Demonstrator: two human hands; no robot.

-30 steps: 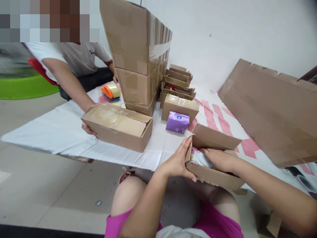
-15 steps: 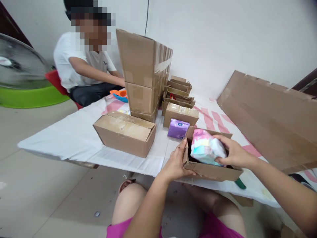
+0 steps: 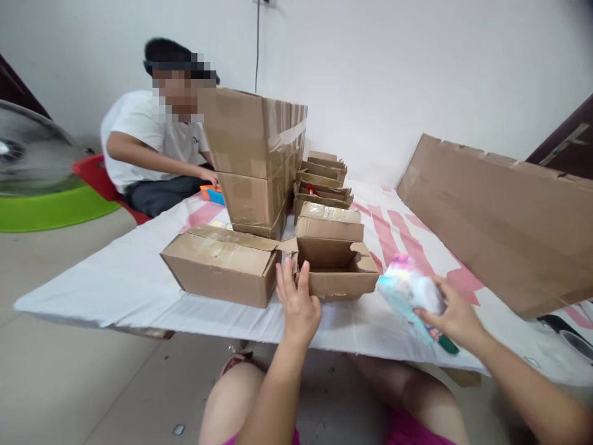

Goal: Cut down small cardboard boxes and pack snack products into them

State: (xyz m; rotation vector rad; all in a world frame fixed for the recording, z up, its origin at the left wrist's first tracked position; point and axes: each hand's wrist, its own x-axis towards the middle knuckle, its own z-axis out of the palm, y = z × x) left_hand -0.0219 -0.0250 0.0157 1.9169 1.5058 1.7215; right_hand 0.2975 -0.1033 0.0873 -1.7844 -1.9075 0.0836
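A small open cardboard box (image 3: 340, 285) sits near the table's front edge, its dark inside facing up. My left hand (image 3: 299, 303) is at the box's left end, fingers stretched up and apart against the raised flap. To the right of the box, my right hand (image 3: 447, 312) grips a soft pastel packet (image 3: 401, 287) in pink, yellow and blue, together with a white rounded object (image 3: 427, 295) too blurred to name. Both are held over the table, outside the box. A closed cardboard box (image 3: 217, 262) lies just left of my left hand.
Tall stacked cartons (image 3: 245, 154) stand mid-table, with a row of small boxes (image 3: 324, 194) beside them. A large cardboard sheet (image 3: 491, 216) leans at the right. Green-handled tool (image 3: 448, 345) and tape roll (image 3: 577, 345) lie on the right. Another person (image 3: 148, 142) sits at the left.
My right hand has lifted the packet and white object out of the box, to the right. The box has moved left, against the closed one. The purple packet no longer shows.
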